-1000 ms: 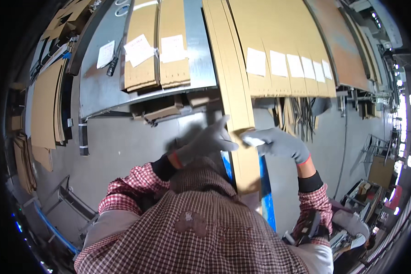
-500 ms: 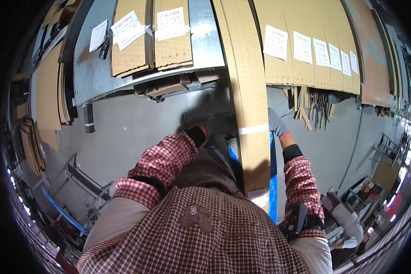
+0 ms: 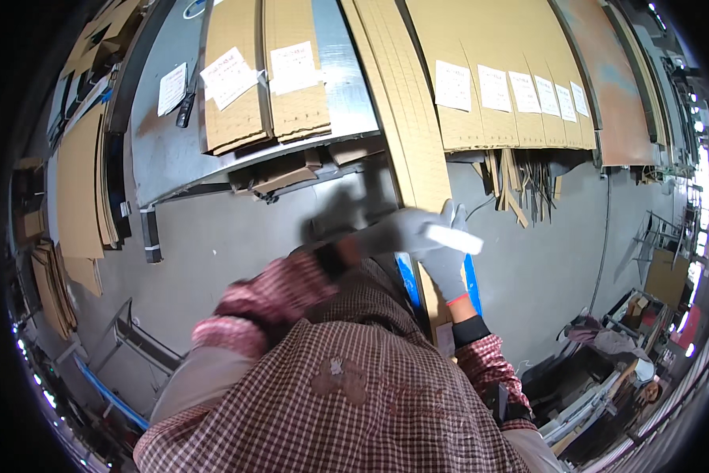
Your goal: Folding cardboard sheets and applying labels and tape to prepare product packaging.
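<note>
Left hand [image 3: 394, 232] blurred, grip unclear | right hand [image 3: 447, 264] grips cardboard strip [image 3: 406, 150]

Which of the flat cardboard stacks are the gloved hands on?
The long narrow cardboard stack running down the middle, off the table edge toward the person. Both the left hand and right hand meet at it; the labelled stacks either side lie untouched on the table.

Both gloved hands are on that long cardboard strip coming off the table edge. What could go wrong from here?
1. The left hand is blurred and crosses the long cardboard strip at one spot, so its grip may be loose and the strip could slip or buckle.
2. The right hand sits right beside it; fingers could get pinched.
3. Cardboard scraps hang off the table edge nearby and might snag.
</note>
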Motion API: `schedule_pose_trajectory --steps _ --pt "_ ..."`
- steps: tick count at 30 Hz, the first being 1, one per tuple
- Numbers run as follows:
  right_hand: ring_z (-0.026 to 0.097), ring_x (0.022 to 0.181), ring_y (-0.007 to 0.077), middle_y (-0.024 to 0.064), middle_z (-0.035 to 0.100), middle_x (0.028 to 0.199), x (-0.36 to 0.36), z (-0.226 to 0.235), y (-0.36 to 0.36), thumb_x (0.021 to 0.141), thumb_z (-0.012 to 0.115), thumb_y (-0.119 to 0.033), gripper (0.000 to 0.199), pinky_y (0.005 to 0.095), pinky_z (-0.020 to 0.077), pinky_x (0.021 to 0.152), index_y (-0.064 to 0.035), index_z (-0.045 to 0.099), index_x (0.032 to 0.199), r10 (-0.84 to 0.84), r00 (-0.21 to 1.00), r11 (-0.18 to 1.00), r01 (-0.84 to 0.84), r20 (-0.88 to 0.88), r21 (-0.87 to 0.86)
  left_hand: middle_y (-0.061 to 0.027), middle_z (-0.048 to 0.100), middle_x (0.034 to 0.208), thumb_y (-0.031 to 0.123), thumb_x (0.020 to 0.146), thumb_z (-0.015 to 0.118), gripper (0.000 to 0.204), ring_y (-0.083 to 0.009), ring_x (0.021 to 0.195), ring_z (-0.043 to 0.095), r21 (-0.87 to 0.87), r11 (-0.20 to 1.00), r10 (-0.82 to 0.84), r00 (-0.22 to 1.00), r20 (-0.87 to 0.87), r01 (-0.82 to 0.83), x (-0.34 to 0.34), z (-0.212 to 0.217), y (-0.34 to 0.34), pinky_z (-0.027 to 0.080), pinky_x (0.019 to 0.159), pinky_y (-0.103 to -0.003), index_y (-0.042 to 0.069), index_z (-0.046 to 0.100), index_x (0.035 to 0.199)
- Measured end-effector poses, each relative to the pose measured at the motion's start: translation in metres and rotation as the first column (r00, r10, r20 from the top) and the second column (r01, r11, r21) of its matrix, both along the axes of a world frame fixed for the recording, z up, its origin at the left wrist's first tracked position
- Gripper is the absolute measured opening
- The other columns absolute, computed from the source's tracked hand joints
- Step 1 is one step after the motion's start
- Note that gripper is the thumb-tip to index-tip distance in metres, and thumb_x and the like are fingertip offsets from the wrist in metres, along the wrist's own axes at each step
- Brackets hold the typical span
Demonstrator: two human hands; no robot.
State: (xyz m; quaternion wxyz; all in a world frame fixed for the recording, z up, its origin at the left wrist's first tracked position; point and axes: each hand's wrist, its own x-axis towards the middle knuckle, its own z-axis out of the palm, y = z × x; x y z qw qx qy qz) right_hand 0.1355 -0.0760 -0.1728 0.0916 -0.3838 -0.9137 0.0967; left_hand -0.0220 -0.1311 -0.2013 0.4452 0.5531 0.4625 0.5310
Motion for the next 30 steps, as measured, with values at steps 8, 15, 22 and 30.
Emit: schedule_pose_trajectory --steps 8,15,22,30 --pt "0.062 0.096 0.0326 0.0217 0.063 0.1 -0.016 0.119 0.055 0.08 0.062 -0.009 0.044 0.0398 0.0493 0.08 0.0001 0.048 0.12 0.225 0.964 0.737 -0.074 0.141 -0.672 -0.0112 0.067 0.073 0.035 0.081 0.062 0.028 -0.029 0.066 0.067 -0.378 0.912 -0.225 0.574 -0.787 -0.16 0.037 0.009 0.049 0.051 0.062 -0.041 0.012 0.065 0.097" --pt "0.064 0.078 0.0366 0.0184 0.065 0.082 -0.005 0.028 0.162 0.083 0.057 -0.017 0.017 0.042 0.0493 0.066 -0.0083 0.061 0.097 0.701 0.646 0.69 -0.51 0.301 -0.513 -0.0161 0.064 0.069 0.037 0.086 0.053 0.058 -0.0334 0.061 0.063 -0.27 0.946 -0.033 0.775 -0.631 -0.179 0.036 0.024 0.031 0.049 0.057 -0.045 0.014 0.044 0.138" --pt "0.065 0.101 0.034 0.017 0.067 0.108 0.064 -0.09 0.218 0.087 0.052 -0.025 0.029 0.0419 0.0516 0.084 -0.0134 0.069 0.107 0.321 0.496 0.945 -0.108 0.807 -0.309 -0.013 0.067 0.076 0.038 0.092 0.048 0.038 -0.0326 0.065 0.065 -0.142 0.944 0.126 0.722 -0.68 -0.298 0.017 0.059 0.059 0.051 0.06 -0.043 0.007 0.062 0.11" --pt "0.066 0.076 0.0322 0.0207 0.068 0.093 -0.012 0.053 0.129 0.084 0.054 -0.021 0.029 0.0405 0.0512 0.068 -0.0023 0.065 0.104 0.613 0.637 0.585 0.032 0.468 -0.81 -0.0141 0.057 0.118 0.04 0.091 0.055 0.069 -0.0232 0.098 0.061 -0.157 0.747 0.004 0.24 -0.971 -0.647 0.047 0.027 -0.021 0.053 0.079 -0.038 -0.002 0.033 0.14"
